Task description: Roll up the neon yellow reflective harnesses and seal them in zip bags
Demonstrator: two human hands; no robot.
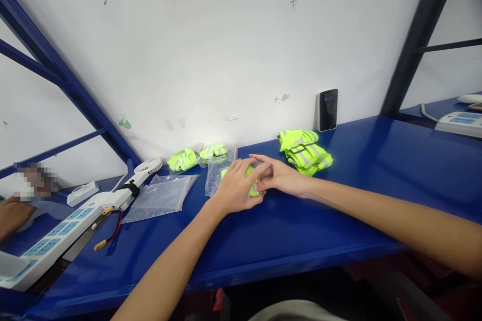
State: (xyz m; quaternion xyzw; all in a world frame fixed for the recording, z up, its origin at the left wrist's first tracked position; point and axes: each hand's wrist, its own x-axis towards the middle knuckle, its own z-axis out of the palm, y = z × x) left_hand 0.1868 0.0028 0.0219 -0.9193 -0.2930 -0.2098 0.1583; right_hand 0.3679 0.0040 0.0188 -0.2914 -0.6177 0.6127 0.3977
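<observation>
My left hand (238, 186) lies over a clear plastic bag with a folded yellow-green reflective vest (254, 186) inside, its fingers curled round the top. From the right, my right hand (277, 174) grips the bag's edge near its red strip, fingers bent. The two hands touch each other. Part of the clear bag (213, 175) spreads out to the left of my left hand. Behind it at the wall are a rolled vest (183, 160) and another bagged vest (213, 152). Folded vests (306, 153) lie to the right, beyond my right hand.
An empty clear zip bag (160, 195) lies flat at the left, beside a small white fan (148, 166), a cable with yellow connectors (109, 210) and a long power strip (62, 233). A black-faced device (328, 110) leans on the wall. Another person's hand (15, 214) shows far left.
</observation>
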